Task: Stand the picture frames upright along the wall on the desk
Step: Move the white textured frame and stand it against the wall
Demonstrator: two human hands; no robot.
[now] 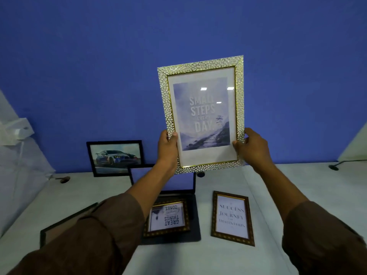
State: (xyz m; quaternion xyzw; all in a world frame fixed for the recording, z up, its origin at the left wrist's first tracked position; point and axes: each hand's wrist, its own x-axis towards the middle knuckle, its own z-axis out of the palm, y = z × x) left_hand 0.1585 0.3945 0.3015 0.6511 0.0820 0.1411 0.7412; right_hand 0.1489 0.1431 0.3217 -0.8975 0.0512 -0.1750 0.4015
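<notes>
Brown sleeves [111, 231], both hands gripping pebbled frame [200, 62], hiding black frame [193, 183]

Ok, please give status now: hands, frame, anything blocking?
Left hand and right hand both gripping white frame, held up off desk. Car picture already standing at wall. Space right of it looks free.

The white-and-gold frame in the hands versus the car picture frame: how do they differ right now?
The white-and-gold frame is held above the desk by the left hand and right hand; the car picture frame already stands at the blue wall. The first has a textured pale border and is portrait; the second is plain black and landscape. Both face the camera.
</notes>
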